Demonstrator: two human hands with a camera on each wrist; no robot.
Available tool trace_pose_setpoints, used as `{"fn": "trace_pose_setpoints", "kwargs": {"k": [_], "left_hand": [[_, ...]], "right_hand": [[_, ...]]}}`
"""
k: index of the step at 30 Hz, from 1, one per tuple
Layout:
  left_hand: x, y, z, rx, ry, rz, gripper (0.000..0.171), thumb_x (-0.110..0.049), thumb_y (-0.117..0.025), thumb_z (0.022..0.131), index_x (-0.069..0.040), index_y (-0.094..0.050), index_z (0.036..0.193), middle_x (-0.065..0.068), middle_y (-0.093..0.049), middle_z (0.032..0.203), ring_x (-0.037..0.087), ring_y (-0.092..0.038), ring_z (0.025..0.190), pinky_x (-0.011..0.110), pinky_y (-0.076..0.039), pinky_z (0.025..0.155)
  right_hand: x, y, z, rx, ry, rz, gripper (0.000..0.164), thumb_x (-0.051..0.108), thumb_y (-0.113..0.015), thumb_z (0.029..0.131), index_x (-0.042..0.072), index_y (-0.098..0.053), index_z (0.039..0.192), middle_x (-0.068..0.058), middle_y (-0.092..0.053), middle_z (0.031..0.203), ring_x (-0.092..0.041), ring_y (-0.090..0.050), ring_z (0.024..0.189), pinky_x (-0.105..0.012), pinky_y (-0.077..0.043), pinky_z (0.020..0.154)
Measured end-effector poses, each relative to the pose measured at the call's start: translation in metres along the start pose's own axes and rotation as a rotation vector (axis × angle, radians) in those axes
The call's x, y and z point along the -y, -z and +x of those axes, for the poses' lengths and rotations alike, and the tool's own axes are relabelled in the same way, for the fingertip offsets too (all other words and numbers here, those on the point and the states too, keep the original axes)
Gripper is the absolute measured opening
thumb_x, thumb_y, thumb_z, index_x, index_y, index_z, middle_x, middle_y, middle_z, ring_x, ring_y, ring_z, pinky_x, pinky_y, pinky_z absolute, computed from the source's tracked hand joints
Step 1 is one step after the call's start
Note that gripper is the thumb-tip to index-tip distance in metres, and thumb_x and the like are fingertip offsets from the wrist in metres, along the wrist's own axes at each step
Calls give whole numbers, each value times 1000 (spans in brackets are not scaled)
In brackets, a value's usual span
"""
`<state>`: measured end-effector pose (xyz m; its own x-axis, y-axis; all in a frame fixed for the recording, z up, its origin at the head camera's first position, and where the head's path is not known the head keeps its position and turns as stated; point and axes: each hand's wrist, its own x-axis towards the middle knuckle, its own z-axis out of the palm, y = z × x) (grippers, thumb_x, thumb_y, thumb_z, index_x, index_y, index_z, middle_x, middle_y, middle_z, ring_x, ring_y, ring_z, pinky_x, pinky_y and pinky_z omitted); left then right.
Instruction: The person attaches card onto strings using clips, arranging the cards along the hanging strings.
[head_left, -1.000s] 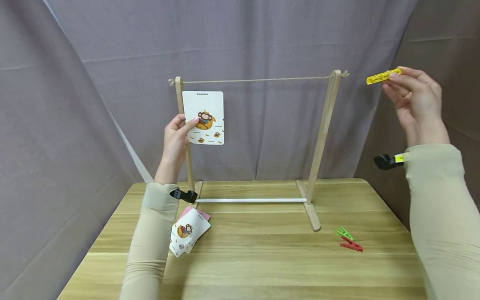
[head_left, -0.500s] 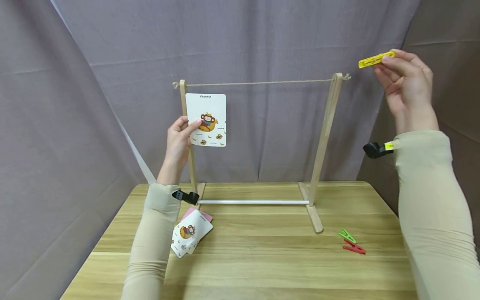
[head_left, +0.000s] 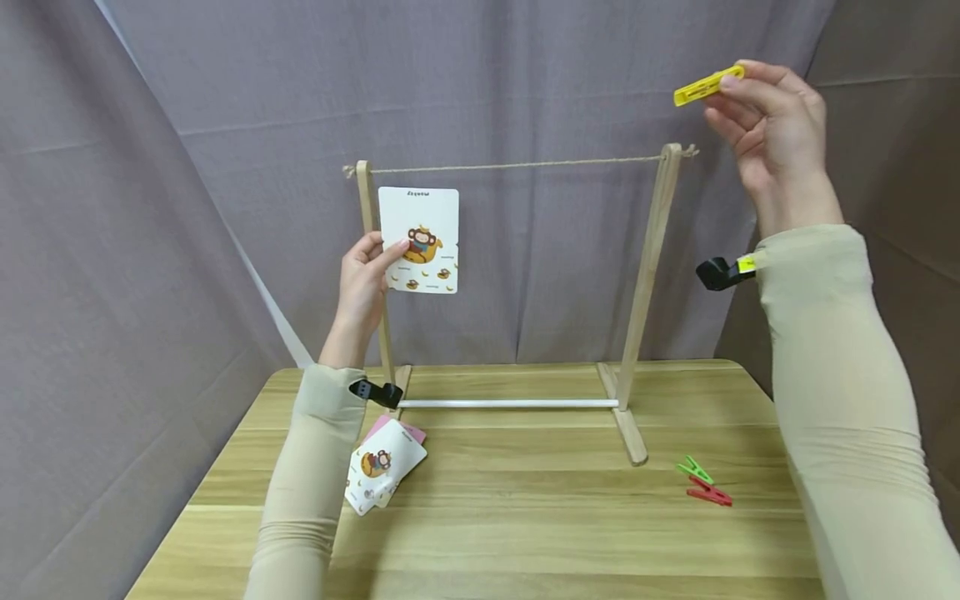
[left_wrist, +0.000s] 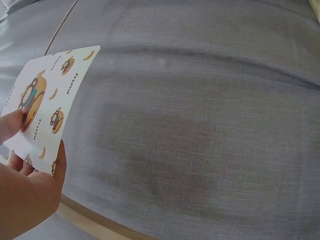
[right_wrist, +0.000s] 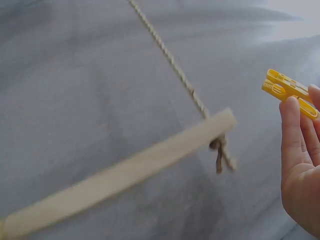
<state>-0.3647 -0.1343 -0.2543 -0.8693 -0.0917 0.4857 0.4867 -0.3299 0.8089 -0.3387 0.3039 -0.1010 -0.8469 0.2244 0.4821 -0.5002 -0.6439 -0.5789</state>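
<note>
My left hand (head_left: pixel 362 279) pinches a white monkey card (head_left: pixel 420 208) by its left edge, thumb in front and fingers behind. The card stands upright with its printed word upside down, just below the left end of a rope (head_left: pixel 510 166) strung between two wooden posts. In the right hand (head_left: pixel 783 125) a yellow clothespin (head_left: pixel 707 87) is pinched between thumb and fingers. That hand is raised above and right of the right post (head_left: pixel 648 267). The right wrist view shows the clothespin (right_wrist: pixel 287 90) apart from the rope and the knot at the post's tip.
On the wooden table (head_left: pixel 525 533), more monkey cards (head_left: pixel 386 458) lie with a pink card (head_left: pixel 411 431) beneath, near the rack's left foot. A green clothespin (head_left: pixel 696 469) and a red clothespin (head_left: pixel 709 492) lie at the right. A white bar (head_left: pixel 510 403) joins the rack's feet; grey curtains hang behind.
My right hand has moved left and upward with the yellow clothespin, from beside the right post to above it. The left hand and its card have shifted slightly to the right.
</note>
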Motion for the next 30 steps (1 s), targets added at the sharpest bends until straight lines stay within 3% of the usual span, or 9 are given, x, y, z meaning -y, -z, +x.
{"fn": "trace_pose_setpoints", "kwargs": {"k": [7, 15, 19, 22, 26, 30], "left_hand": [[-1, -2, 1, 11, -21, 4, 9, -4, -73, 91, -10, -67, 90, 4, -72, 87, 13, -66, 74, 19, -50, 55], [0, -3, 2, -16, -30, 23, 10, -5, -75, 90, -12, -67, 88, 1, -72, 84, 9, -61, 65, 16, -25, 39], [0, -4, 2, -30, -30, 0, 9, -5, -75, 90, -11, -68, 89, 2, -73, 86, 10, -63, 67, 16, -27, 39], [0, -5, 2, -39, -34, -26, 9, -2, -74, 90, -10, -69, 91, 4, -73, 87, 13, -65, 70, 16, -41, 46], [-1, -5, 2, -53, -43, -40, 11, 1, -71, 91, -10, -69, 93, 3, -74, 87, 15, -68, 76, 25, -56, 62], [-2, -4, 2, -73, -57, -36, 11, 1, -70, 91, -10, -68, 94, 3, -73, 87, 16, -68, 76, 26, -56, 64]], "right_hand": [[-13, -31, 5, 51, 12, -69, 24, -16, -70, 84, -7, -64, 106, -19, -70, 98, -29, -72, 78, -30, -60, 62], [-37, -58, 1, 120, -29, -122, 23, -15, -72, 83, -7, -66, 104, -18, -69, 98, -27, -71, 80, -28, -60, 66], [-50, -69, 1, 139, -52, -146, 23, -14, -73, 83, -6, -66, 103, -17, -69, 97, -26, -70, 76, -28, -60, 66], [-60, -77, 0, 146, -66, -175, 24, -13, -75, 82, -5, -67, 103, -17, -69, 98, -26, -70, 77, -28, -60, 67], [-75, -89, -2, 164, -87, -211, 25, -11, -78, 80, -4, -68, 103, -15, -69, 99, -25, -70, 81, -28, -60, 70], [-90, -100, -3, 194, -104, -207, 23, -11, -77, 81, -4, -69, 101, -16, -69, 97, -26, -70, 80, -28, -60, 70]]}}
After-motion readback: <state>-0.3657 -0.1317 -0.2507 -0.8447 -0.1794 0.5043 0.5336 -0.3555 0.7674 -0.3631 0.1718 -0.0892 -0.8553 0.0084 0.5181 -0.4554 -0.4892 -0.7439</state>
